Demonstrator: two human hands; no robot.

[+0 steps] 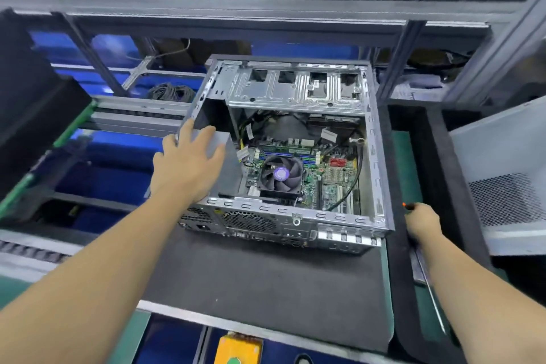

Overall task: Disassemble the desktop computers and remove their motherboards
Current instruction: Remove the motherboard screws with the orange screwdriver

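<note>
The computer (289, 151) lies open on the dark mat (266, 284), its side cover already off, and we still have the board (322, 177), the fan (280, 176) and the cables to free. Our left hand (186, 165) rests with spread fingers on the grey power box (224, 165), the board just right of it. Our right hand (421, 223) curls round a screwdriver (432, 298) (orange-tipped handle), just outside the case's right wall.
</note>
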